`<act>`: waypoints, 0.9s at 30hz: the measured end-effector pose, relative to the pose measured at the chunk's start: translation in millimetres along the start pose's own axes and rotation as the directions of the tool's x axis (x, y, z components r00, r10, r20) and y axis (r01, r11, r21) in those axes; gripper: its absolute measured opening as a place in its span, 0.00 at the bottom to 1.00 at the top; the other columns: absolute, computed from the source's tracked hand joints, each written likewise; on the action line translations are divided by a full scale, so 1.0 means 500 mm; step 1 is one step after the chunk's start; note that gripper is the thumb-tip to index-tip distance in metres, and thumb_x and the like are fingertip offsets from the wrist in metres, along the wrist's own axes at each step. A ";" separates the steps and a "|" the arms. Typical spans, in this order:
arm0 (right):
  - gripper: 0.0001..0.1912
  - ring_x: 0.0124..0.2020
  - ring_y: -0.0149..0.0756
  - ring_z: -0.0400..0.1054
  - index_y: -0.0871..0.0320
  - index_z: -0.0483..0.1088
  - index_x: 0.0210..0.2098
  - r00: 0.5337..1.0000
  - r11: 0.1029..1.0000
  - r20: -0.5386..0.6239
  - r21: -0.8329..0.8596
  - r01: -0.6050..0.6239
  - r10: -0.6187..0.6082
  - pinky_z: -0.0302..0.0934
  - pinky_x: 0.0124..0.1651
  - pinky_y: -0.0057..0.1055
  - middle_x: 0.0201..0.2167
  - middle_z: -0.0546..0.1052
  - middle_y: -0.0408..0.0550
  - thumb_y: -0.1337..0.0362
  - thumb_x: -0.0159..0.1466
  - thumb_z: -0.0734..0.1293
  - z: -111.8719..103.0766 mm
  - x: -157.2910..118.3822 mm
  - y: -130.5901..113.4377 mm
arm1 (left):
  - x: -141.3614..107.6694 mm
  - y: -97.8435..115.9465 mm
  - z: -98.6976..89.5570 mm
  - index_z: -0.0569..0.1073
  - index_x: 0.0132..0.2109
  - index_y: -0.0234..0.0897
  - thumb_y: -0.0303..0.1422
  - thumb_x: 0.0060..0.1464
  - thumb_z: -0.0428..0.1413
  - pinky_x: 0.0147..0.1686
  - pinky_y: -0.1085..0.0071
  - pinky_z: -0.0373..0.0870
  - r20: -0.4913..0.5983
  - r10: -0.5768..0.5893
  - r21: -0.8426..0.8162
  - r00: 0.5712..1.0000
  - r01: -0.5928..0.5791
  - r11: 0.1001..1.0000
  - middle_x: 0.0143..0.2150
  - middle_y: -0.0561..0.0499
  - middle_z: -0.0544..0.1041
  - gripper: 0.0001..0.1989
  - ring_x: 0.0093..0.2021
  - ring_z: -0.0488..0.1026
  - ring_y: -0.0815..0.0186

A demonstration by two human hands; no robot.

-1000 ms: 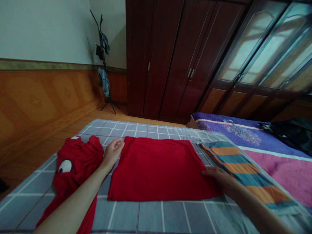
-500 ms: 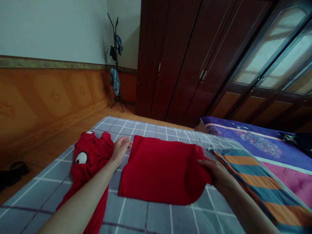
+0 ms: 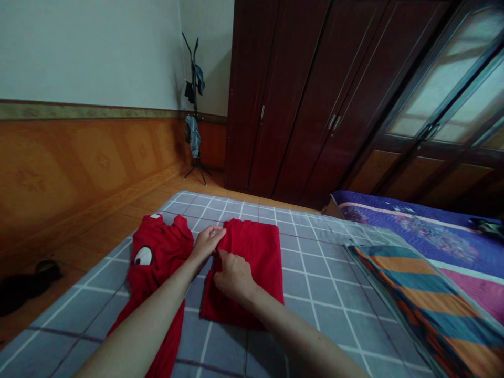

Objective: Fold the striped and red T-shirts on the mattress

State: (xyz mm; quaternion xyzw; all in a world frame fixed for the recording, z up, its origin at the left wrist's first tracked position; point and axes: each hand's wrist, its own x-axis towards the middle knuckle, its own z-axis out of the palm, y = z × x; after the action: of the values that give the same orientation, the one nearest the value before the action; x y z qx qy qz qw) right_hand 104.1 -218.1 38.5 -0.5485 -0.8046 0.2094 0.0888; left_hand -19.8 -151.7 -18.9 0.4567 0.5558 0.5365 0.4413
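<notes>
Narrow and curled, the right hand's grip (image 3: 235,275) sat at the left edge of the folded red cloth (image 3: 258,252); the left hand (image 3: 208,242) was narrow too, at its far-left corner, any pinch impossible to tell. Soft, light and floppy by its look, best taken by the layered edges! It lay on the checked bed (image 3: 323,294), another red garment (image 3: 165,252) just left, open room rightward to the striped cloth (image 3: 417,286).

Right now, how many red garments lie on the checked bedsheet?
2: folded red garment under the right hand; crumpled red eye-print garment to its left. More could be hidden beneath.
</notes>
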 end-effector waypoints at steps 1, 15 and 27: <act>0.19 0.40 0.47 0.73 0.59 0.69 0.44 1.000 0.998 0.003 -0.056 0.021 -0.021 0.63 0.37 0.36 0.38 0.78 0.55 0.70 0.52 0.61 0.002 -0.005 -0.002 | 0.001 -0.001 0.001 0.71 0.40 0.34 0.46 0.41 0.61 0.19 0.76 0.60 0.014 0.005 0.010 1.000 -0.005 1.000 0.24 0.54 0.73 0.23 0.23 0.70 0.68; 0.21 0.39 0.43 0.66 0.56 0.68 0.49 0.954 0.927 -0.067 -0.265 0.265 -0.292 0.58 0.37 0.33 0.39 0.73 0.50 0.70 0.55 0.65 0.006 -0.168 0.071 | -0.006 0.002 0.005 0.67 0.47 0.34 0.31 0.42 0.56 0.24 0.74 0.62 0.145 0.051 0.151 0.988 -0.073 0.986 0.27 0.55 0.74 0.21 0.23 0.70 0.68; 0.13 0.28 0.37 0.60 0.55 0.67 0.27 0.891 0.861 -0.221 -0.426 0.278 -0.397 0.51 0.32 0.33 0.27 0.70 0.45 0.79 0.55 0.60 -0.018 -0.230 0.202 | -0.009 0.015 0.003 0.67 0.47 0.34 0.30 0.44 0.54 0.23 0.76 0.56 0.164 0.106 0.306 0.981 -0.153 0.940 0.24 0.58 0.69 0.19 0.21 0.64 0.71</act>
State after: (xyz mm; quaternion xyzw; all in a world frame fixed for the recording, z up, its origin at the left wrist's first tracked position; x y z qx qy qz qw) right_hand 237.1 -290.4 12.8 -0.4289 -0.8911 -0.0567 0.1372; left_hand -17.3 -155.9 -11.2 0.5950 0.5697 0.4335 0.3653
